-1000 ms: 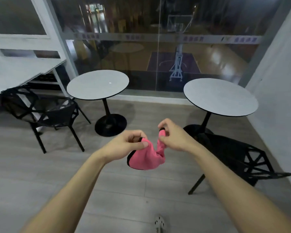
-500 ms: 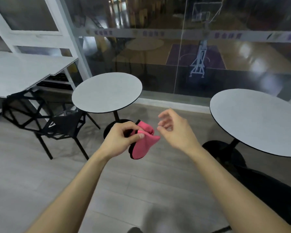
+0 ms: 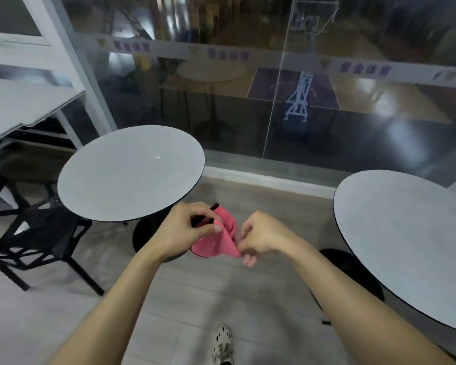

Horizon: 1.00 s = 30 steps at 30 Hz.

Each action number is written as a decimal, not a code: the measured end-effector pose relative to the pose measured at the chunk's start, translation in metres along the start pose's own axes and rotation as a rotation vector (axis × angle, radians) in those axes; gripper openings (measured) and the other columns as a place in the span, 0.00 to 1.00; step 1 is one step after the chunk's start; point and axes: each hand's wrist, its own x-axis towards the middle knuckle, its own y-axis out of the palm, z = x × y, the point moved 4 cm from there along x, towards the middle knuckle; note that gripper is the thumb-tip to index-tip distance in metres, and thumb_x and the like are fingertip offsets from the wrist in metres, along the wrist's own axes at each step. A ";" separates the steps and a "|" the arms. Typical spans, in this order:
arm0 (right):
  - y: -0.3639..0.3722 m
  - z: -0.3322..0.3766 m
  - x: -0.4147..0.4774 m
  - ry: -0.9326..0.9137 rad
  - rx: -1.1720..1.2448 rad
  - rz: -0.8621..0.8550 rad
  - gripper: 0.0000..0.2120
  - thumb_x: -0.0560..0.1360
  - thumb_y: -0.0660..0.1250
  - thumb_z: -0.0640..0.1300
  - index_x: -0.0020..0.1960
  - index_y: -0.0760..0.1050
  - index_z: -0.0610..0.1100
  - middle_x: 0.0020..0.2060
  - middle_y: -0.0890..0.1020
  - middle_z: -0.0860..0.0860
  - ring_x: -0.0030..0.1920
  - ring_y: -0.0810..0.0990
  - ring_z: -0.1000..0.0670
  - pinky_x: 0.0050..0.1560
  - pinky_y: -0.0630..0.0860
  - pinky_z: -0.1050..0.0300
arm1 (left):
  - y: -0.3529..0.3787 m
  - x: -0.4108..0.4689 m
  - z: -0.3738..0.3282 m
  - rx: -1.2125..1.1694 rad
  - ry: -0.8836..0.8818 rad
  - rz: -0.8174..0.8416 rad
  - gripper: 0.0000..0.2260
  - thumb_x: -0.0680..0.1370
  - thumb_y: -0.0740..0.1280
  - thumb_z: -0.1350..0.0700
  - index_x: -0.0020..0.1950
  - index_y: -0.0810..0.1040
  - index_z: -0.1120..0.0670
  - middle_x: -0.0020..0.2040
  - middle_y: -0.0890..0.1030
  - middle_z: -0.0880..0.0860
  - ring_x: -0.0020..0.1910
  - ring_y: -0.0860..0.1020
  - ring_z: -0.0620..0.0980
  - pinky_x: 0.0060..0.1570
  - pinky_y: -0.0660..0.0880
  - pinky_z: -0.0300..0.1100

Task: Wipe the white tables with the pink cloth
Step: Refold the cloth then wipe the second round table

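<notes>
A pink cloth [image 3: 217, 239] with black trim hangs between my hands above the floor. My left hand [image 3: 184, 230] pinches its upper left edge. My right hand [image 3: 263, 237] grips its lower right corner. One round white table [image 3: 129, 172] stands just ahead on the left, its near rim close to my left hand. A second round white table [image 3: 411, 241] stands at the right, partly cut off by the frame edge.
A black wire-frame chair [image 3: 29, 233] sits left of the near table. A long white desk [image 3: 19, 106] is at the far left. A glass wall [image 3: 274, 101] runs behind both tables. My shoe [image 3: 223, 345] shows on the grey floor below.
I have stepped closer, so both tables look larger and nearer. My right hand, which had let go half a second ago, has taken hold of the cloth again.
</notes>
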 end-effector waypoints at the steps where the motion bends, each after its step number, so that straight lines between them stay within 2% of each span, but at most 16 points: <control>1: -0.012 0.005 0.014 0.010 -0.021 -0.012 0.03 0.78 0.71 0.30 0.50 0.82 0.30 0.41 0.87 0.33 0.45 0.90 0.36 0.48 0.88 0.42 | -0.003 0.020 0.006 -0.017 -0.007 -0.009 0.05 0.76 0.79 0.57 0.48 0.89 0.46 0.49 0.86 0.49 0.49 0.84 0.51 0.55 0.79 0.55; 3: -0.046 0.011 0.044 -0.010 -0.097 -0.172 0.05 0.77 0.71 0.35 0.44 0.84 0.36 0.35 0.88 0.40 0.39 0.90 0.42 0.47 0.89 0.44 | -0.010 0.059 0.018 -0.028 -0.001 -0.037 0.04 0.77 0.79 0.56 0.49 0.89 0.46 0.50 0.87 0.50 0.50 0.84 0.55 0.57 0.79 0.59; 5: -0.082 0.013 0.069 -0.037 -0.047 -0.369 0.06 0.77 0.72 0.39 0.42 0.84 0.40 0.31 0.87 0.44 0.33 0.89 0.45 0.42 0.88 0.45 | -0.018 0.094 0.032 -0.041 -0.011 -0.106 0.04 0.77 0.79 0.55 0.50 0.89 0.47 0.49 0.88 0.49 0.51 0.85 0.54 0.58 0.80 0.60; 8: -0.120 0.012 0.101 -0.074 0.198 -0.424 0.04 0.81 0.69 0.35 0.50 0.82 0.41 0.36 0.88 0.41 0.32 0.88 0.42 0.35 0.87 0.45 | -0.025 0.137 0.049 -0.032 -0.052 -0.185 0.05 0.77 0.79 0.50 0.48 0.88 0.49 0.46 0.88 0.50 0.50 0.86 0.54 0.56 0.81 0.60; 11: -0.164 0.014 0.151 -0.078 0.280 -0.466 0.05 0.83 0.66 0.36 0.57 0.79 0.41 0.37 0.87 0.42 0.30 0.87 0.42 0.31 0.85 0.47 | -0.026 0.191 0.059 -0.001 -0.052 -0.195 0.03 0.76 0.79 0.51 0.48 0.88 0.48 0.45 0.88 0.48 0.47 0.85 0.51 0.54 0.81 0.57; 12: -0.176 0.016 0.168 -0.068 0.293 -0.447 0.04 0.83 0.68 0.39 0.57 0.79 0.40 0.36 0.87 0.43 0.29 0.86 0.42 0.30 0.84 0.47 | -0.027 0.209 0.060 0.007 -0.053 -0.199 0.03 0.76 0.80 0.53 0.48 0.89 0.47 0.46 0.88 0.47 0.46 0.85 0.49 0.53 0.81 0.56; 15: -0.203 0.031 0.219 -0.035 0.152 -0.312 0.17 0.78 0.78 0.54 0.52 0.80 0.41 0.34 0.87 0.45 0.29 0.87 0.44 0.32 0.83 0.47 | -0.030 0.261 0.067 0.050 -0.058 -0.183 0.05 0.77 0.79 0.56 0.49 0.89 0.46 0.47 0.88 0.45 0.47 0.84 0.48 0.53 0.81 0.52; 17: -0.221 0.043 0.253 -0.029 0.016 -0.268 0.19 0.75 0.79 0.59 0.49 0.80 0.44 0.32 0.87 0.48 0.29 0.87 0.45 0.35 0.85 0.47 | -0.032 0.296 0.076 0.066 -0.079 -0.137 0.05 0.77 0.79 0.57 0.49 0.89 0.46 0.49 0.88 0.46 0.50 0.85 0.51 0.54 0.80 0.51; 18: -0.230 0.047 0.273 -0.028 -0.037 -0.232 0.17 0.75 0.79 0.57 0.48 0.80 0.44 0.31 0.87 0.48 0.30 0.88 0.45 0.37 0.86 0.47 | -0.032 0.313 0.079 0.077 -0.089 -0.121 0.05 0.77 0.79 0.56 0.49 0.89 0.46 0.49 0.88 0.46 0.50 0.85 0.51 0.55 0.80 0.52; 22: -0.264 0.068 0.342 -0.041 -0.146 -0.008 0.05 0.76 0.76 0.37 0.46 0.79 0.42 0.34 0.88 0.43 0.35 0.89 0.42 0.46 0.88 0.37 | -0.045 0.367 0.098 0.118 -0.182 -0.149 0.05 0.76 0.79 0.56 0.48 0.89 0.46 0.48 0.87 0.46 0.49 0.84 0.52 0.55 0.80 0.56; 25: -0.294 0.094 0.389 -0.138 -0.165 -0.052 0.04 0.76 0.74 0.39 0.48 0.80 0.46 0.32 0.88 0.46 0.32 0.89 0.45 0.46 0.88 0.40 | -0.059 0.390 0.116 0.088 -0.246 -0.285 0.03 0.78 0.78 0.56 0.49 0.88 0.48 0.48 0.87 0.47 0.50 0.85 0.51 0.57 0.80 0.52; 26: -0.300 0.105 0.402 -0.162 -0.204 -0.009 0.03 0.76 0.72 0.39 0.48 0.80 0.46 0.33 0.88 0.47 0.32 0.89 0.45 0.45 0.88 0.43 | -0.064 0.394 0.123 0.071 -0.276 -0.347 0.03 0.80 0.77 0.57 0.48 0.87 0.49 0.47 0.87 0.47 0.49 0.85 0.50 0.56 0.80 0.50; 28: -0.305 0.127 0.427 -0.196 -0.259 0.103 0.05 0.78 0.69 0.38 0.45 0.82 0.43 0.34 0.88 0.46 0.33 0.89 0.44 0.43 0.88 0.45 | -0.072 0.402 0.136 0.068 -0.325 -0.434 0.04 0.83 0.73 0.55 0.48 0.83 0.49 0.45 0.86 0.47 0.47 0.85 0.49 0.51 0.79 0.44; 30: -0.312 0.147 0.459 -0.223 -0.232 0.113 0.08 0.78 0.67 0.38 0.42 0.83 0.41 0.33 0.87 0.45 0.34 0.89 0.43 0.43 0.88 0.44 | -0.080 0.415 0.150 0.070 -0.362 -0.508 0.05 0.85 0.70 0.53 0.49 0.79 0.48 0.42 0.84 0.46 0.43 0.83 0.47 0.43 0.77 0.40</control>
